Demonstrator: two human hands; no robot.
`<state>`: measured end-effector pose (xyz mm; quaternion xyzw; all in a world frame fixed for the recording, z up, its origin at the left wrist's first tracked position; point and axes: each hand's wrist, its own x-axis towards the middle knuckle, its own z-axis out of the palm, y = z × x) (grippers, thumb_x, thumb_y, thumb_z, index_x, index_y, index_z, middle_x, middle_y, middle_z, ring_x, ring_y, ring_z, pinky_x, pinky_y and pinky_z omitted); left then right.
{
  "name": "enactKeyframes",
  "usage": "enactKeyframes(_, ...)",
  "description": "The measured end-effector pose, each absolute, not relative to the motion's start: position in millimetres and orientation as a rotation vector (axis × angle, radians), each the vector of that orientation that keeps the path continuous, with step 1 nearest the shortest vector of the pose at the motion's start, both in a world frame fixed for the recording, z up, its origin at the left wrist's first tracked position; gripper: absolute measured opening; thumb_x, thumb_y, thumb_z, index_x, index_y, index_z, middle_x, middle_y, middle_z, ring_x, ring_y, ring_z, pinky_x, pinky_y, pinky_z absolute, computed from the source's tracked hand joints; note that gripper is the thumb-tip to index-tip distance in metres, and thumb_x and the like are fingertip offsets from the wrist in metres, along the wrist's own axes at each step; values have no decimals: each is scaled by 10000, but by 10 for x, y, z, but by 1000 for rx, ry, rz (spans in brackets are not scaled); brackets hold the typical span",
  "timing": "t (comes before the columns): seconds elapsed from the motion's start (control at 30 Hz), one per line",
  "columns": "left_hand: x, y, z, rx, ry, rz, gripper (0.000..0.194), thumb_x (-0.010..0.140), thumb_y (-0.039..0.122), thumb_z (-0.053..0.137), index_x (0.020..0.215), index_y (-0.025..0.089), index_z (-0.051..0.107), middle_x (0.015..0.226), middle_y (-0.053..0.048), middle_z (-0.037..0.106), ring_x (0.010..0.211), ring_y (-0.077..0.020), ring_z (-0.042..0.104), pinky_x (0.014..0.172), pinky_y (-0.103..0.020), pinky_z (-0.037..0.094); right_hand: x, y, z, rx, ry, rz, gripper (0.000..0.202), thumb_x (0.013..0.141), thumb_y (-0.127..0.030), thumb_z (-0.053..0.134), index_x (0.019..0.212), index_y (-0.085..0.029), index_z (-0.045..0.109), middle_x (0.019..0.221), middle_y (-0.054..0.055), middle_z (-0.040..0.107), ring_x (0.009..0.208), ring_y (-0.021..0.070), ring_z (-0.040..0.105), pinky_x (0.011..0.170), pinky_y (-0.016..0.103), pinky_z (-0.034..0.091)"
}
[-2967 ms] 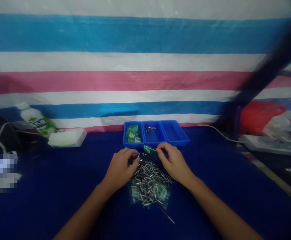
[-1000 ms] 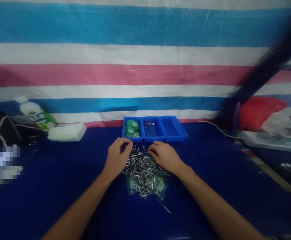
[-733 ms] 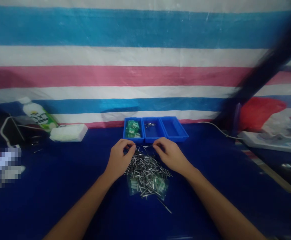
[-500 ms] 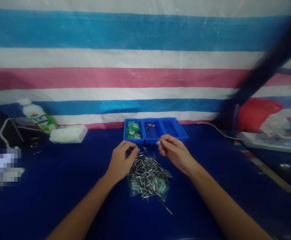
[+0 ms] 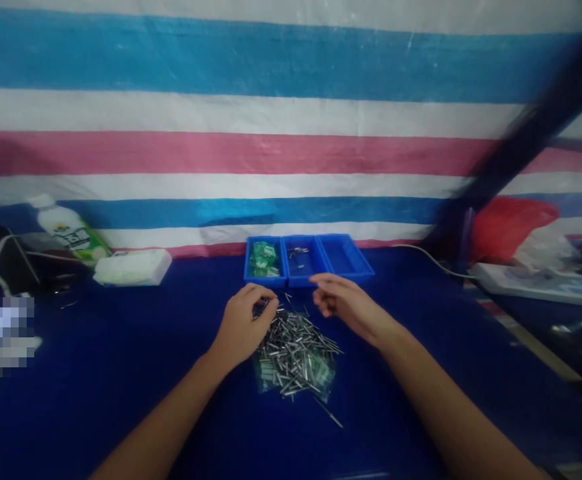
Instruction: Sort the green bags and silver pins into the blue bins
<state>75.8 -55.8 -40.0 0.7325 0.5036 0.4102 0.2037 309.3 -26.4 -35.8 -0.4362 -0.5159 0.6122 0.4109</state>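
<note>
A heap of thin metal pins that look like pop rivets [image 5: 298,347] lies on the dark blue table, partly over clear bags with green contents [image 5: 323,370]. My left hand [image 5: 245,320] is curled at the heap's upper left edge, thumb and forefinger close together around a few rivets; its other fingertips are hidden. Over the front edge of the blue trays, my right hand [image 5: 353,308] has its fingers apart and holds nothing. The middle tray [image 5: 308,277] contains several rivets, one small piece [image 5: 301,267] lying near its front. Green packets [image 5: 264,259] fill the left tray.
To the right sits a third blue tray [image 5: 345,257]. A tissue pack [image 5: 133,267] and a tilted white-green bottle [image 5: 71,230] are at the back left. On the right are a power strip [image 5: 535,283], a red bag [image 5: 513,227] and a cable. A striped sheet [image 5: 291,157] hangs behind.
My right hand has let go of the small pale piece it pinched, and its fingers have spread. A small piece now shows near the middle tray's front. The left hand has hardly moved.
</note>
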Motion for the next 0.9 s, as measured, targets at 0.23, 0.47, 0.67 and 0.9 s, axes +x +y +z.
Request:
enactKeyframes(0.23, 753, -547, -383, 2070, 1412, 1153, 105, 932, 252, 602, 921, 211, 697, 932, -31, 677, 818, -168, 638, 756, -321, 499, 2961, -301, -500, -1457, -2112, 591, 143, 833, -273, 641, 923, -202, 725, 938, 66, 726, 833, 217, 654, 765, 365, 485)
enactKeyframes(0.47, 766, -550, -402, 2096, 1411, 1129, 122, 940, 248, 583, 902, 207, 692, 916, -23, 674, 830, -169, 630, 769, -314, 482, 2920, -283, -539, -1432, -2291, 556, 278, 874, -116, 537, 1060, -212, 720, 1083, 69, 742, 982, 234, 682, 849, 355, 489)
enactKeyframes(0.67, 759, -553, -389, 2098, 1426, 1111, 142, 951, 269, 573, 902, 207, 690, 909, -23, 673, 816, -167, 629, 759, -317, 479, 2935, -255, -568, -1473, -2341, 364, 299, 883, -99, 489, 1088, -165, 696, 1044, 114, 717, 940, 244, 672, 789, 353, 471)
enactKeyframes(0.9, 753, -562, -391, 2151, 1449, 1044, 126, 954, 266, 568, 924, 215, 679, 930, -30, 678, 854, -189, 631, 778, -344, 465, 2933, -320, -537, -1388, -2525, 206, 469, 815, 32, 405, 1183, -106, 660, 1071, 170, 670, 958, 267, 633, 830, 396, 460)
